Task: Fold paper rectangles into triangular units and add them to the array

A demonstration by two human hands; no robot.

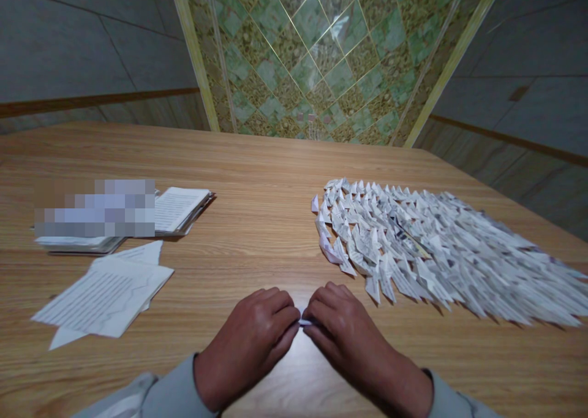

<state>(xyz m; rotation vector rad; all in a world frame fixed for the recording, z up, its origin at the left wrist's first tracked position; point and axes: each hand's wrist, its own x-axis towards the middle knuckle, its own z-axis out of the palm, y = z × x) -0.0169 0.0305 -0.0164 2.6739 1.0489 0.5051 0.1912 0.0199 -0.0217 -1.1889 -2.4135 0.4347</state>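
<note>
Close together near the front of the table, my left hand (pixel 257 332) and my right hand (pixel 349 338) both have their fingers closed on a small folded piece of paper (pixel 304 323). Only a thin white strip of it shows between the fingertips; the rest is hidden. To the right of my right hand lies a large spread of folded paper boats (pixel 413 246), packed in rows. Several loose printed sheets (pixel 110 289) lie to the left of my left hand, overlapping one another.
A stack of printed paper (pixel 181 209) stands at the left, beside another pile partly covered by a pixelated patch. All rest on a wooden table (pixel 257 222). A wall with green diamond tiles (pixel 312 68) rises beyond the far edge.
</note>
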